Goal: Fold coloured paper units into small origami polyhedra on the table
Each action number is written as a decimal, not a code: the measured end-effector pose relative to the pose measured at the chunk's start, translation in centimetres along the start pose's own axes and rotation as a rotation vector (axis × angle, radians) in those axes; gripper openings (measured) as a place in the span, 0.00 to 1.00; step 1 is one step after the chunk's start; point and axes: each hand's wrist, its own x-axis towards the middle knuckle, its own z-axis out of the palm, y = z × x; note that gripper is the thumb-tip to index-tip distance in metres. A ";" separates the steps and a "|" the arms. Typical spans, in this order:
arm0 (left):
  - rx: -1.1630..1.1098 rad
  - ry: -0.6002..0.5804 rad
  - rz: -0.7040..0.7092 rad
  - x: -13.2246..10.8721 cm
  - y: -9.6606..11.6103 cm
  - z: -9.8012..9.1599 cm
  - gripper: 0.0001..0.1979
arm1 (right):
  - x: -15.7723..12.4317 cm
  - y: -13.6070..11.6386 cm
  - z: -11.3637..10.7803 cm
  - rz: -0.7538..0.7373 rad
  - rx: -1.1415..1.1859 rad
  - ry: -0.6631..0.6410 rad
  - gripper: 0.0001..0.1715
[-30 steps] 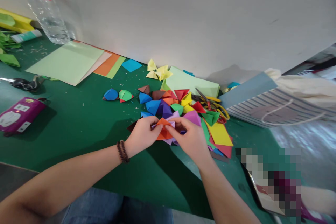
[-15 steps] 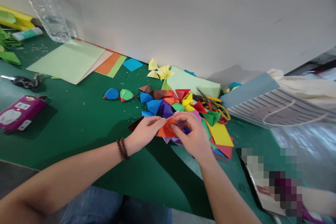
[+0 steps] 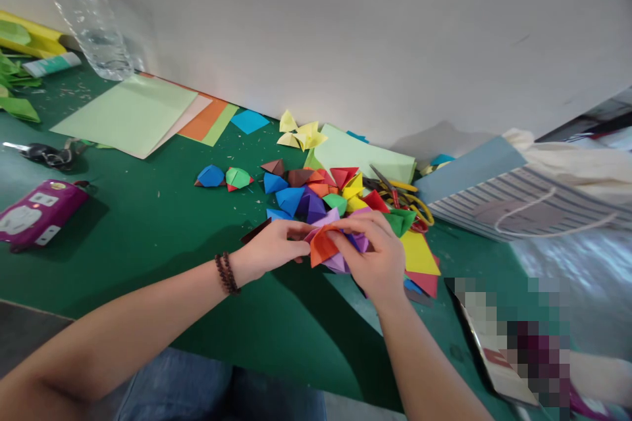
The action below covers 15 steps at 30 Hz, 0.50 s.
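We find the scene bright and evenly lit from above, with no lamp in view, and the wall (image 3: 345,26) looks pale. The left hand (image 3: 269,251) and right hand (image 3: 370,256) cast soft shadows on the mat (image 3: 306,322). Glare shines off the sheet (image 3: 557,263), the bottle (image 3: 83,13) stretches and blurs at the corner, and a pixelated patch (image 3: 513,342) hides the lower right.
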 end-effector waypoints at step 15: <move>-0.354 0.120 0.200 0.6 -1.2 0.1 0.24 | 0.2 0.3 0.7 0.635 0.455 0.005 0.14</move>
